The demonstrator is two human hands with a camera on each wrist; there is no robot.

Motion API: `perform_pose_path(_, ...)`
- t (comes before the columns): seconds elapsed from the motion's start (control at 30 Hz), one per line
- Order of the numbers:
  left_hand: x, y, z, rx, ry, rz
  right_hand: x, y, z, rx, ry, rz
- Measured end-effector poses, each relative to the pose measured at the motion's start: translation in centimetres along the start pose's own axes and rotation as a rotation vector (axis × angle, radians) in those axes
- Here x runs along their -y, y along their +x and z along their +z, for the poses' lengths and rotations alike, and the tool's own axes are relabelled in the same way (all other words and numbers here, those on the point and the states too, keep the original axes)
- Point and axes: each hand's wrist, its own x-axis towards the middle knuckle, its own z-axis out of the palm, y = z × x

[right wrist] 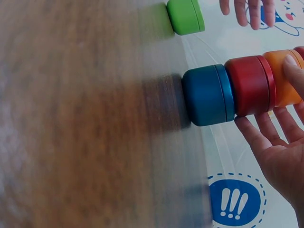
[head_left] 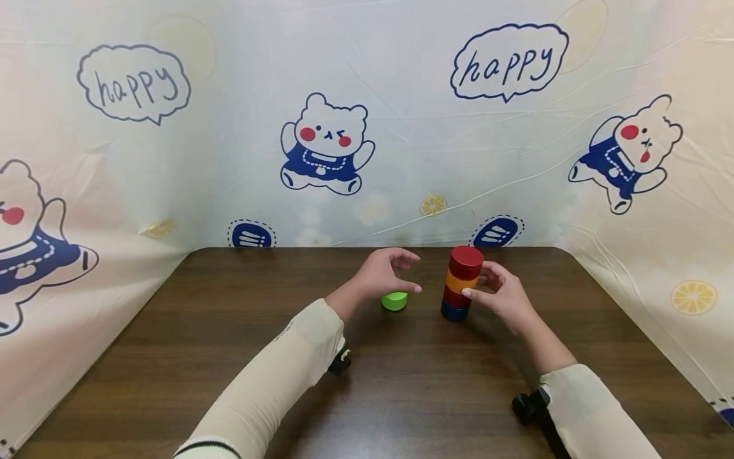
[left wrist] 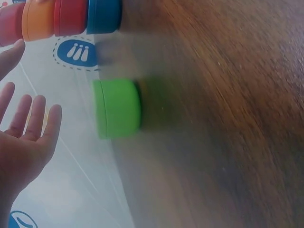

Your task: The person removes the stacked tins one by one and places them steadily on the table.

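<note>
Four small round lidded canisters are stacked upright on the table: a blue canister (right wrist: 209,95) at the bottom, a red canister (right wrist: 251,85) above it, then an orange canister (head_left: 461,283), and another red canister (head_left: 466,257) on top. My right hand (head_left: 504,298) holds the stack from the right, thumb on the orange canister and fingers round the far side. A green canister (left wrist: 118,108) stands by itself, left of the stack. Above and behind it hovers my left hand (head_left: 385,274), fingers spread and apart from the stack, with nothing in it.
The dark wooden table (head_left: 401,395) ends at a back edge just behind the canisters. A pale curtain (head_left: 413,127) with bear prints hangs behind and along both sides. Black straps with small devices sit at both wrists.
</note>
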Motion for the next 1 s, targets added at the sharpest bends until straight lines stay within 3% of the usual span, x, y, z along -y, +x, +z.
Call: perform_pose_path(1.0, -3.0, 0.6, 1.5, -0.010, -0.044, 0.051, -0.1, 0.1, -0.1, -0.002, 0.009, -0.003)
